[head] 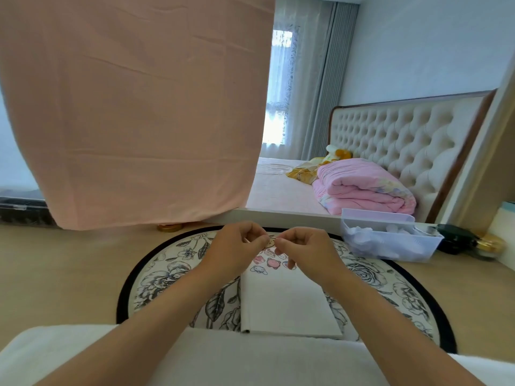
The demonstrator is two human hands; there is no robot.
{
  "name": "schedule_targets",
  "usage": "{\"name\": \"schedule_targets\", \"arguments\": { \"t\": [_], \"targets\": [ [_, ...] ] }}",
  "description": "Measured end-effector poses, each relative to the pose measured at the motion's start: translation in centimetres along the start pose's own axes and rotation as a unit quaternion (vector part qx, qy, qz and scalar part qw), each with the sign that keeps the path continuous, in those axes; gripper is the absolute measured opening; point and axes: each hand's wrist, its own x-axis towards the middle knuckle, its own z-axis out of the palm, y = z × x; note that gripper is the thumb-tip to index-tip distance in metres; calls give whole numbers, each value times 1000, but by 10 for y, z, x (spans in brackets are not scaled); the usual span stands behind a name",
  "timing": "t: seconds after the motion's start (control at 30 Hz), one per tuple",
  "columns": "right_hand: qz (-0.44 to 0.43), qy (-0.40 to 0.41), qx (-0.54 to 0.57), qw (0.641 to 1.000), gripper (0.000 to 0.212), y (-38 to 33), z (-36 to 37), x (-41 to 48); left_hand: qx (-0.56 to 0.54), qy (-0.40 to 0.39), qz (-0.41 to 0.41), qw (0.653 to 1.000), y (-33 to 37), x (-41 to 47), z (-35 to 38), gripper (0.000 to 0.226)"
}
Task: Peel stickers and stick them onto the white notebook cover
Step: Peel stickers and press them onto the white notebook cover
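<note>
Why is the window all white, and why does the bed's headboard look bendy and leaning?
Head view: daylight washes the window out to white, so nothing outside shows. The wide-angle lens curves and tilts the headboard near the picture's edge. The left hand and right hand look a bit soft, so the small sticker they pinch is hard to make out.

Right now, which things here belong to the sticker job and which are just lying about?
Job: left hand, right hand, sticker pinched between them, white notebook, stuck stickers on its cover.
Lying about: plastic bin, floral mat, gold lid, pink cloth.
</note>
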Motion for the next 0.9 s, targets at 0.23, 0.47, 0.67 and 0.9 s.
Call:
{"name": "schedule_targets", "arguments": {
  "t": [0.23, 0.47, 0.67, 0.9],
  "targets": [
    [-25, 24, -86, 996, 17, 19, -15, 8, 1, 6, 17, 1000, -8, 0, 26, 11],
    [-46, -5, -149, 988, 12, 25, -11, 9, 9, 8, 24, 1000, -18, -5, 25, 14],
    [-81, 15, -177, 981, 10, 31, -5, 6, 6, -23, 18, 1000, -21, -9, 27, 12],
    [-213, 120, -322, 915, 12, 33, 4, 0, 6, 15, 7, 1000, -20, -10, 31, 17]
  ]
}}
